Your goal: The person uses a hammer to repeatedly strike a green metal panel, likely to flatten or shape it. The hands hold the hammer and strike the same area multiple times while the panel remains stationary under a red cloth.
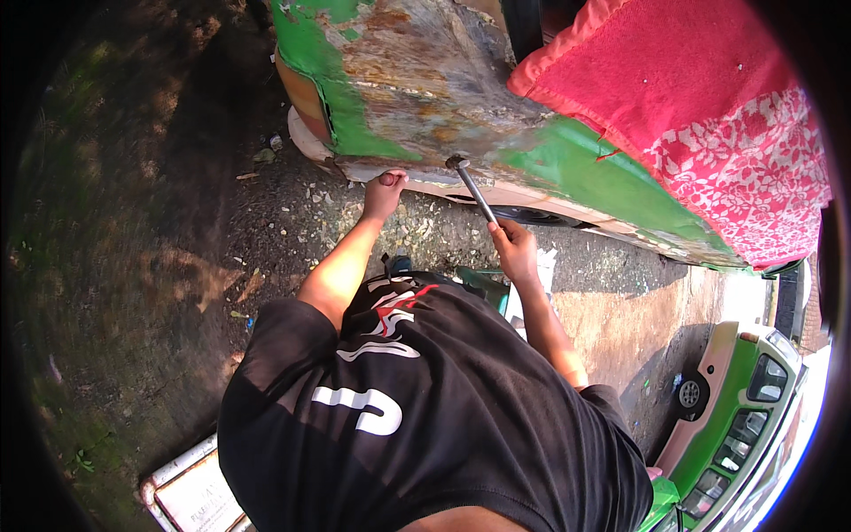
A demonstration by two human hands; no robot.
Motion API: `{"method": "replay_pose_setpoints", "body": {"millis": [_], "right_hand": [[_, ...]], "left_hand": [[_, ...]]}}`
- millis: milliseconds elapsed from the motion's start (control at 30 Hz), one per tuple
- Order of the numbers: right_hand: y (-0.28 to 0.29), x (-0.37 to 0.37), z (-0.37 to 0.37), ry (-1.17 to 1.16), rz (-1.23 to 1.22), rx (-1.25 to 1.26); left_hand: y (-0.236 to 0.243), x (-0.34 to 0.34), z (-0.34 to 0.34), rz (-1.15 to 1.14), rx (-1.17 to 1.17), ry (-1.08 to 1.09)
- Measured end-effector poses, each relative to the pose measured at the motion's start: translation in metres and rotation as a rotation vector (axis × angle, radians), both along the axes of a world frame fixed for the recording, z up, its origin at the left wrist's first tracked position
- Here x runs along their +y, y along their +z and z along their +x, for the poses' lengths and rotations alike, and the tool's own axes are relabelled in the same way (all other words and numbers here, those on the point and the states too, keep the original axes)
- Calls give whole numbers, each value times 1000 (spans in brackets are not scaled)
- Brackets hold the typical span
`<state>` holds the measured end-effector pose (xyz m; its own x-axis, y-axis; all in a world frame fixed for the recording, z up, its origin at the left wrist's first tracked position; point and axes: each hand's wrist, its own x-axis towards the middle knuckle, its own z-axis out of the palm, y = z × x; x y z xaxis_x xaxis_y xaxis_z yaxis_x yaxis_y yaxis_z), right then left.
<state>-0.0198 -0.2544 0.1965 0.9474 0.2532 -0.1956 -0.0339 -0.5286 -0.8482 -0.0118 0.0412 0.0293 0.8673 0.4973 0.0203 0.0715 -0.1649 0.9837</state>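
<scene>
My right hand [517,251] is wrapped round the handle of a hammer [477,194] with a silver shaft. The hammer's head lies against or just in front of the lower part of a worn vehicle body [417,97], patched in green, bare rusty metal and grey filler. Left of the hammer head, my left hand [384,193] is closed beside the panel's lower edge. A small brownish rounded end shows at its top; what the fingers hold is hidden. Both arms reach forward from my black shirt.
A red cloth with a white flower pattern [727,151] drapes over the vehicle at the right. Pale flakes and chips [417,230] litter the ground below. A green and cream van [731,426] stands at the lower right. A white framed board [199,496] is at the lower left.
</scene>
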Motion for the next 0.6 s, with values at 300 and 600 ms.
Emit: {"method": "replay_pose_setpoints", "body": {"millis": [300,600], "right_hand": [[-9,-31,4,87,50,-15],[-31,-81,-4,94,71,78]], "left_hand": [[-6,-18,-10,-4,24,131],[-23,-21,-12,-144,10,228]]}}
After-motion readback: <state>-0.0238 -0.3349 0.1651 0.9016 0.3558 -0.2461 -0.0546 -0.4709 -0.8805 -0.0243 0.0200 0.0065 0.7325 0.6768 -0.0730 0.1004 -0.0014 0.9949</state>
